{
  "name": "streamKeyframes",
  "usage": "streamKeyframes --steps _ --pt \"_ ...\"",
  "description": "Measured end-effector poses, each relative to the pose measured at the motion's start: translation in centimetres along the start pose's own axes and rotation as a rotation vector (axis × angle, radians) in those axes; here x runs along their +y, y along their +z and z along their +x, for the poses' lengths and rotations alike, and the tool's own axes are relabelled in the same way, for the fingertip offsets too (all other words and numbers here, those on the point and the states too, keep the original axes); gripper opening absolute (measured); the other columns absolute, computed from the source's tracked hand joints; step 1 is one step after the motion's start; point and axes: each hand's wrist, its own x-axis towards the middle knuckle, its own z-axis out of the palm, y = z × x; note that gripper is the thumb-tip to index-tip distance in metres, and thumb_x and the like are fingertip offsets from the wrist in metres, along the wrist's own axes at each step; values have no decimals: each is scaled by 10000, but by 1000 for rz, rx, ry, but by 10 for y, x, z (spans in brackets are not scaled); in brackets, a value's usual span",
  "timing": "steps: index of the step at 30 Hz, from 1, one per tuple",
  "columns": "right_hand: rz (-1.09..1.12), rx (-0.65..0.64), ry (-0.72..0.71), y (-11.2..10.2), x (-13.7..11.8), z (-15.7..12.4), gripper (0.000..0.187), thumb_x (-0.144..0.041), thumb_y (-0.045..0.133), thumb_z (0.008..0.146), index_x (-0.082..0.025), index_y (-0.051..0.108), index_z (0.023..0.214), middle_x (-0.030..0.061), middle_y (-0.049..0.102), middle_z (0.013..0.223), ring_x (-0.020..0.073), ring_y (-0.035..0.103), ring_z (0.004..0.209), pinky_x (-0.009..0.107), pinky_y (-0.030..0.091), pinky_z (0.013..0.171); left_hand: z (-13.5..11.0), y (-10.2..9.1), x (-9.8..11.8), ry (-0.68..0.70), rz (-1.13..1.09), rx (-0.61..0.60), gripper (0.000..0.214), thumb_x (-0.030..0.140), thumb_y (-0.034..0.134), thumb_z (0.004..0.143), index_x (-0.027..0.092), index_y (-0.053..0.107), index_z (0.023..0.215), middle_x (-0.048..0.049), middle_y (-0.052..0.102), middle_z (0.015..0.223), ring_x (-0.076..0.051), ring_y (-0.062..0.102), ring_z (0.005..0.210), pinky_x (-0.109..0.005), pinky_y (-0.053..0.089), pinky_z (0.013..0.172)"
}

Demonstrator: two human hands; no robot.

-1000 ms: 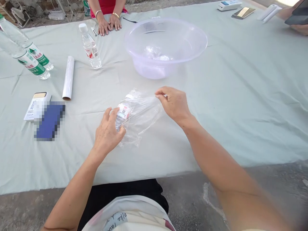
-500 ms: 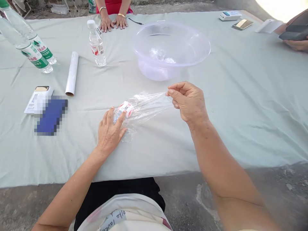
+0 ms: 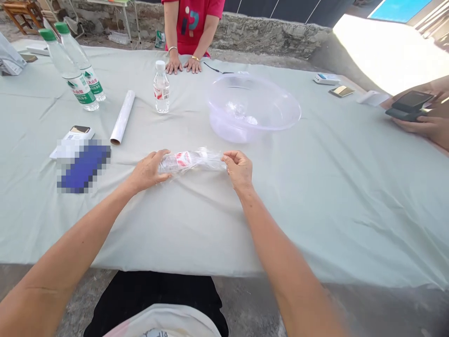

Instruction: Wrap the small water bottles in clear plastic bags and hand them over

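Note:
A small clear water bottle (image 3: 182, 159) with a red and white label lies on its side on the cloth, crosswise in front of me. Clear plastic wrap (image 3: 207, 160) is gathered around it and bunched toward its right end. My left hand (image 3: 148, 171) grips the bottle's left end, thumb on the near side and fingers on the far side. At the right end, my right hand (image 3: 240, 170) pinches the wrap between thumb and fingers. The bottle's cap cannot be made out under the film.
Beyond the wrapped bottle stand a lilac basin (image 3: 242, 133), an upright small bottle (image 3: 162, 91) and a roll of film (image 3: 122, 117). Two tall bottles (image 3: 80, 86) and a blurred blue object (image 3: 85, 167) are at left. Across the table, a person's hands (image 3: 183, 64) rest flat; another person (image 3: 430, 126) holds a dark device.
My right hand has come in toward the bottle, and the stretched wrap is now gathered close to it. The bottle has turned to lie nearly level. The camera view has tilted up.

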Motion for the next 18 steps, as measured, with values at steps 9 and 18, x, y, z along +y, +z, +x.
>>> streamKeyframes --steps 9,18 --pt "83 65 -133 -4 -1 -43 215 -393 664 768 -211 660 883 -12 648 798 108 497 645 268 427 604 -65 22 26 -471 -1269 -76 419 538 589 890 182 595 1109 -47 642 834 -82 479 538 -175 334 425" --pt "448 -157 105 7 -43 -91 371 -362 750 699 -273 644 1043 -56 539 737 76 434 555 256 383 543 -91 27 39 -605 -1701 -145 331 485 528 955 175 564 1064 -61 655 697 -55 417 423 -133 291 363"
